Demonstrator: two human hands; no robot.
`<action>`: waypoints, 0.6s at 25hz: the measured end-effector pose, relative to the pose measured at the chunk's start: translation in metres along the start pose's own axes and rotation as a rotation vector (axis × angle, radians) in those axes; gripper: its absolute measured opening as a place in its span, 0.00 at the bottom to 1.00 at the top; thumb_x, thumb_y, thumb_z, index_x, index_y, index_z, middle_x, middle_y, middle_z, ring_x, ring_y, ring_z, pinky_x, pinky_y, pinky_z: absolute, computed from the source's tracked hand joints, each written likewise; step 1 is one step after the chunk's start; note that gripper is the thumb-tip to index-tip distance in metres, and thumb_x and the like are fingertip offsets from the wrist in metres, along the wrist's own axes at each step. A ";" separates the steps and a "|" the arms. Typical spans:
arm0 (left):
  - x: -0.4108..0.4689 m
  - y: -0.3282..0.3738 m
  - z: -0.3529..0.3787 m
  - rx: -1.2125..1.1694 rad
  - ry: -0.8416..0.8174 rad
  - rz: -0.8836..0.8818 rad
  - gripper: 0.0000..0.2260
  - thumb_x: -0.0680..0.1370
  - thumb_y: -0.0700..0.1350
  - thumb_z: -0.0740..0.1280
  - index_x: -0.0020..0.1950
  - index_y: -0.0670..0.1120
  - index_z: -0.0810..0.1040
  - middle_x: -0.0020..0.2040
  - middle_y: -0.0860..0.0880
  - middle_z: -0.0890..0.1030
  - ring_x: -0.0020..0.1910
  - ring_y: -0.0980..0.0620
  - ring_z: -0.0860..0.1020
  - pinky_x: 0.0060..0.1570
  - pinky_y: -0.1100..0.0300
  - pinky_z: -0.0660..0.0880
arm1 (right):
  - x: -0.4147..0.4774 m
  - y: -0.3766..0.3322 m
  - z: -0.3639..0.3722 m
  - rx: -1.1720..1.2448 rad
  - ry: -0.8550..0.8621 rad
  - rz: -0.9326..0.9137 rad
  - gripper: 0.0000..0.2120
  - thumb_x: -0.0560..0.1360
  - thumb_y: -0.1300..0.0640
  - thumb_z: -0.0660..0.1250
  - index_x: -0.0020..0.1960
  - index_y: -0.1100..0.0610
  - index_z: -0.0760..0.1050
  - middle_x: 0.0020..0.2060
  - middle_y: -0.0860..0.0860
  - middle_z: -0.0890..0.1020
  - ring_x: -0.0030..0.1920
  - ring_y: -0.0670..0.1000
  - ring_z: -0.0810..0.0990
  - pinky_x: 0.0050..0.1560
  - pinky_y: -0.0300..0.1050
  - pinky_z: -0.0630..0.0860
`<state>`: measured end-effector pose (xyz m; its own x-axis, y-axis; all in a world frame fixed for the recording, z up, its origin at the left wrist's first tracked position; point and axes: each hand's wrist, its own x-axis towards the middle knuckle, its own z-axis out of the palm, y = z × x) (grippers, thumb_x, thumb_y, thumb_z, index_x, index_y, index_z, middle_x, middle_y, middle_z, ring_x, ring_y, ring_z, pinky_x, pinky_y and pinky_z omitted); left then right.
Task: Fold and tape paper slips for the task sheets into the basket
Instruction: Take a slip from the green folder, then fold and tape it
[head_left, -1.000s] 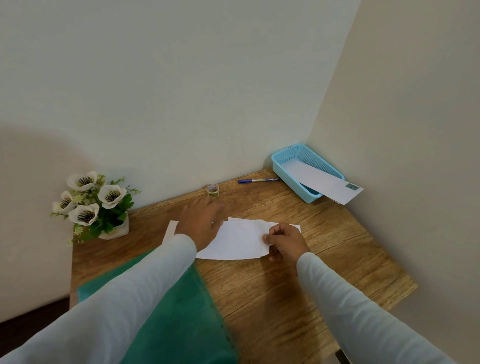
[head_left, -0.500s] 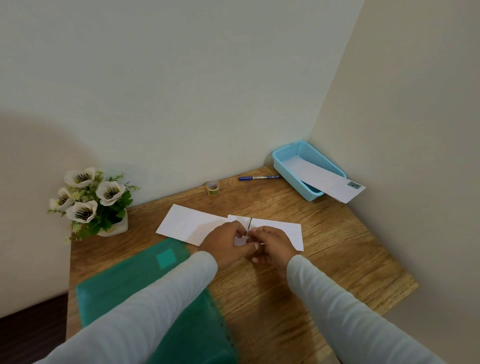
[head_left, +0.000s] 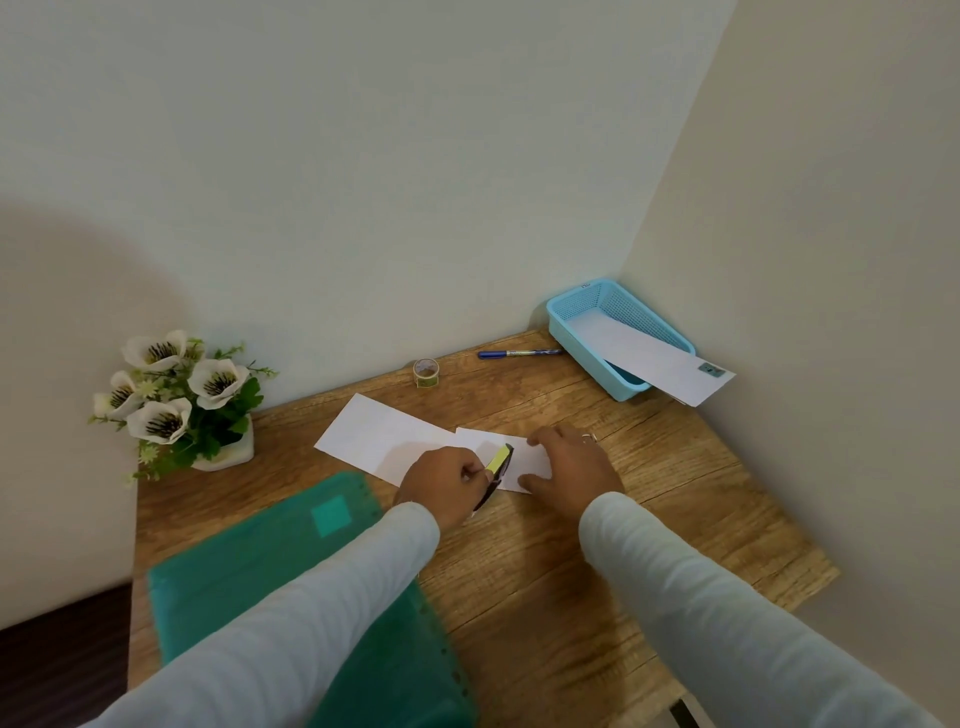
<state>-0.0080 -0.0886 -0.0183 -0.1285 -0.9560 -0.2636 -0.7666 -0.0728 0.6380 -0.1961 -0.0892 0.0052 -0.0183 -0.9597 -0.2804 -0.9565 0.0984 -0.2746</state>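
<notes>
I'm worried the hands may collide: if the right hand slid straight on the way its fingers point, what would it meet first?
Probably the small yellow-and-dark object that the left hand pinches, just across the paper slip under the right hand; heights are unclear.

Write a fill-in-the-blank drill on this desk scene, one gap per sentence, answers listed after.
1. The basket in the far corner is ___.
2. The ___ lies between the tape roll and the basket.
3. The right hand lies flat on the paper slip, while the fingers of the left hand pinch a small black-and-___ object.
4. The flowers stand in a ___ pot.

Missing words: blue; pen; yellow; white.
</notes>
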 end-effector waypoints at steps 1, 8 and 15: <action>0.000 0.000 0.001 0.007 -0.002 0.002 0.05 0.80 0.51 0.69 0.51 0.52 0.84 0.51 0.51 0.84 0.49 0.50 0.80 0.50 0.59 0.76 | 0.003 0.000 -0.002 -0.054 -0.040 -0.022 0.34 0.73 0.42 0.75 0.75 0.45 0.66 0.73 0.50 0.70 0.72 0.56 0.70 0.70 0.56 0.72; -0.005 0.001 0.012 0.041 0.002 -0.006 0.01 0.78 0.51 0.72 0.48 0.56 0.81 0.51 0.53 0.84 0.49 0.50 0.81 0.57 0.53 0.80 | 0.022 -0.003 -0.008 -0.226 -0.169 -0.064 0.43 0.69 0.36 0.76 0.78 0.45 0.61 0.74 0.53 0.69 0.74 0.60 0.68 0.75 0.62 0.64; -0.004 0.004 0.014 0.068 0.008 -0.008 0.04 0.78 0.53 0.72 0.45 0.57 0.79 0.51 0.52 0.84 0.48 0.49 0.81 0.56 0.52 0.80 | 0.026 -0.006 -0.009 -0.170 -0.253 0.048 0.45 0.64 0.34 0.79 0.74 0.46 0.64 0.71 0.51 0.74 0.70 0.59 0.74 0.70 0.59 0.69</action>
<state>-0.0195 -0.0814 -0.0245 -0.1168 -0.9578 -0.2626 -0.8088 -0.0617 0.5849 -0.1931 -0.1166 0.0076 -0.0115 -0.8567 -0.5156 -0.9917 0.0759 -0.1040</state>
